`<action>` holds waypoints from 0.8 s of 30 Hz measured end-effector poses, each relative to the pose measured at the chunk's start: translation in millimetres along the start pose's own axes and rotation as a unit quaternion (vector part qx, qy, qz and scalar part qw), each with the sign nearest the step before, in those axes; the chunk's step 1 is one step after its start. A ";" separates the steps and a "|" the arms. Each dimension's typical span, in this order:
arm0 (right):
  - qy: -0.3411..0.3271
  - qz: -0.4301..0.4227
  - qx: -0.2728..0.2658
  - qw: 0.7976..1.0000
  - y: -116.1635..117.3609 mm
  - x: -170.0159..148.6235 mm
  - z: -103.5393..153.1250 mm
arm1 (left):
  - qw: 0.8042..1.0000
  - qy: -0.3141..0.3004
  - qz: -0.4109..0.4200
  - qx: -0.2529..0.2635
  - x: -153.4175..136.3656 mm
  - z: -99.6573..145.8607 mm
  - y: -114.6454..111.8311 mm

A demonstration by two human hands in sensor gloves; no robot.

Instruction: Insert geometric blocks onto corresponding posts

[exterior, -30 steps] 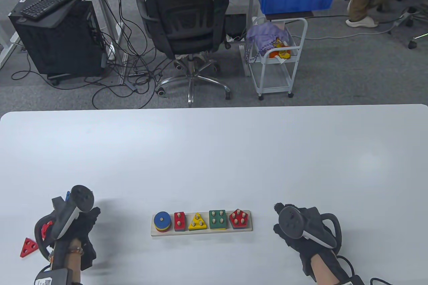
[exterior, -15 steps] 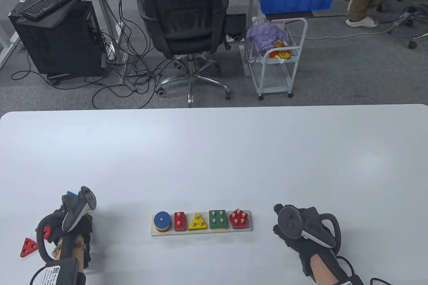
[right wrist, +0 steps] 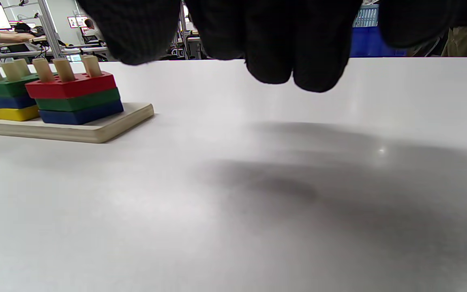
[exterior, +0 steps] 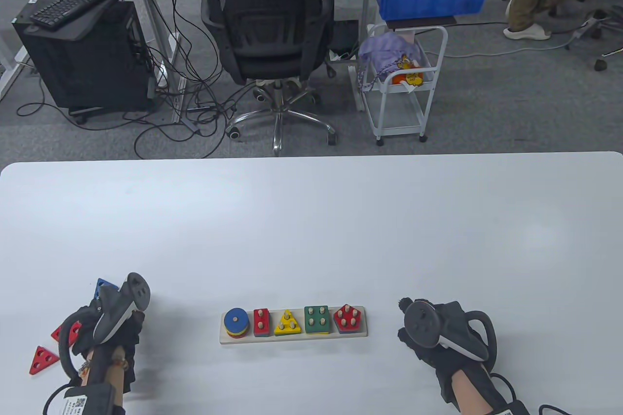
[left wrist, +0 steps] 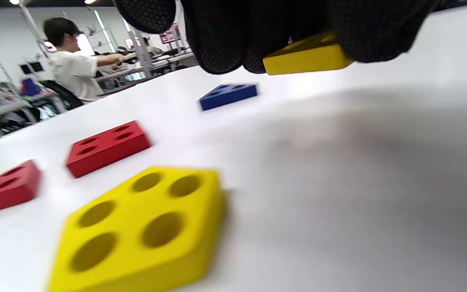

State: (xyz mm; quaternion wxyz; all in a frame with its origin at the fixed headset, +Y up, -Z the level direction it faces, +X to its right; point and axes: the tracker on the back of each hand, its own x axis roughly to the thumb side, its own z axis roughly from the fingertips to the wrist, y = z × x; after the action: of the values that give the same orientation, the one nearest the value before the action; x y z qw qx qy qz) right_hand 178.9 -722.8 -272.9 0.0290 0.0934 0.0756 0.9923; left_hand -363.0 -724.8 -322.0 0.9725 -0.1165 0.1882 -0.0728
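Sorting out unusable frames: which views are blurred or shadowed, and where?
Left wrist view: the near yellow block and the red blocks are soft, a broad shadow falls on the table. Right wrist view: sharp board, a hand shadow on the table. Table view: sharp and evenly lit.

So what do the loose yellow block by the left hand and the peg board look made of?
The yellow five-hole block looks like painted wood: thick, opaque matte yellow coat, sharp edges, drilled round holes; moulded plastic can't be ruled out. The peg board looks like unpainted light wood, pale with a layered edge, possibly plywood. Its pegs look like bare wooden dowels.
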 end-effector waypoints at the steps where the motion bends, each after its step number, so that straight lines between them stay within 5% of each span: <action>1: 0.000 0.000 0.000 1.000 0.3 -0.1 -0.1 | 1.000 -0.010 0.010 0.006 3.7 3.5 3.6; 9: -0.003 0.003 0.000 1.000 0.8 1.0 -0.5 | 0.980 -0.181 0.070 0.052 72.8 54.8 32.4; 16: -0.002 0.006 0.005 1.000 0.8 1.2 -0.4 | 0.944 -0.310 0.064 0.098 123.6 96.8 29.2; 24: -0.001 0.008 0.014 1.000 2.2 2.0 -1.0 | 0.935 -0.337 0.022 0.113 143.9 104.0 11.0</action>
State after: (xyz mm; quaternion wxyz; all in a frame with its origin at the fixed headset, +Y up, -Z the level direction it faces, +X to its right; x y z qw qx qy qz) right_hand 176.7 -725.0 -273.2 0.0198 0.0957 0.0891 0.9912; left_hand -189.9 -720.1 -281.2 0.9869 -0.0191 -0.1573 -0.0288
